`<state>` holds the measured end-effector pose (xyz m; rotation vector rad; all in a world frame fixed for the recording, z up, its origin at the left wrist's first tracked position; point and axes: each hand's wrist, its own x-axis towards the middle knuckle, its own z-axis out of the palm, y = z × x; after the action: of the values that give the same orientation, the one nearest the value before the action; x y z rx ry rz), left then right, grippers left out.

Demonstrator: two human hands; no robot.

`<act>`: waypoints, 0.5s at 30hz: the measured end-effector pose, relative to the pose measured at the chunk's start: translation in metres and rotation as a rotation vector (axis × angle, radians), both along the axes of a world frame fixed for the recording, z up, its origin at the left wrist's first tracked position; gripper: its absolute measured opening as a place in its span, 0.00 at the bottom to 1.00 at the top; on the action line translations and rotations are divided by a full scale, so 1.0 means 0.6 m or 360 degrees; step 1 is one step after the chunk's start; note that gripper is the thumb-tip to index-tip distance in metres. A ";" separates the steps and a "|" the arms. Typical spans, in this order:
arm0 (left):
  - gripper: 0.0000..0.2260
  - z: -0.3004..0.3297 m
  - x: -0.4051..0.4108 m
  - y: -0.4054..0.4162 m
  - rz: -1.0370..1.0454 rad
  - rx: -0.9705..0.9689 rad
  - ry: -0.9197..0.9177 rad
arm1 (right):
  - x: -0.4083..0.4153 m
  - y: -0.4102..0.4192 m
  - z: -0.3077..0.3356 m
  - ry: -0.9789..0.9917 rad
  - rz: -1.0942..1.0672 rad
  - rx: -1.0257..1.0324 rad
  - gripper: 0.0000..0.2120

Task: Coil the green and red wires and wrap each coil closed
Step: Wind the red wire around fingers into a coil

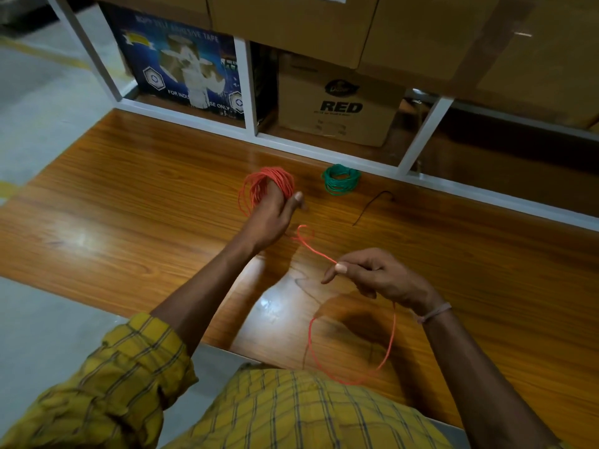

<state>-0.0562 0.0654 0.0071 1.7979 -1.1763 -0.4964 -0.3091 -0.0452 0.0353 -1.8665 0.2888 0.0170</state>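
Note:
My left hand (275,215) is held out over the wooden table (129,196), and the red wire coil (269,186) is looped around its fingers. The loose red wire tail (316,251) runs from near that hand to my right hand (376,275), which pinches it between thumb and forefinger. Beyond the pinch the tail hangs in a big loop (392,338) down to my shirt. The green wire coil (340,179) lies flat on the table, beyond and to the right of my left hand, apart from both hands.
A short dark wire piece (372,204) lies on the table right of the green coil. A white shelf frame (249,89) runs along the table's far edge, holding a blue tape box (181,69) and a cardboard box marked RED (340,105).

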 end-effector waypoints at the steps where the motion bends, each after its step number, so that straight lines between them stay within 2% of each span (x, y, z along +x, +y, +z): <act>1: 0.12 -0.008 -0.002 0.001 -0.0073 0.0055 -0.0068 | -0.002 -0.003 0.005 -0.0081 -0.0031 0.0132 0.15; 5: 0.17 -0.020 -0.020 0.016 -0.0245 0.0249 -0.0153 | 0.002 -0.021 0.007 -0.0313 -0.0215 0.0601 0.18; 8: 0.22 -0.021 -0.032 0.026 -0.0336 0.0294 -0.0066 | 0.007 -0.038 0.007 -0.0420 -0.0368 0.0951 0.18; 11: 0.23 -0.016 -0.047 0.035 -0.0502 0.0354 0.0078 | 0.012 -0.059 0.008 -0.0439 -0.0534 0.1089 0.15; 15: 0.22 -0.011 -0.061 0.044 -0.0747 0.0446 0.0131 | 0.023 -0.082 0.001 -0.0413 -0.0712 0.1079 0.13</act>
<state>-0.0925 0.0919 0.0005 1.7040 -1.5354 -1.0408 -0.2953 -0.0945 0.0359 -1.0889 0.4488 -0.3851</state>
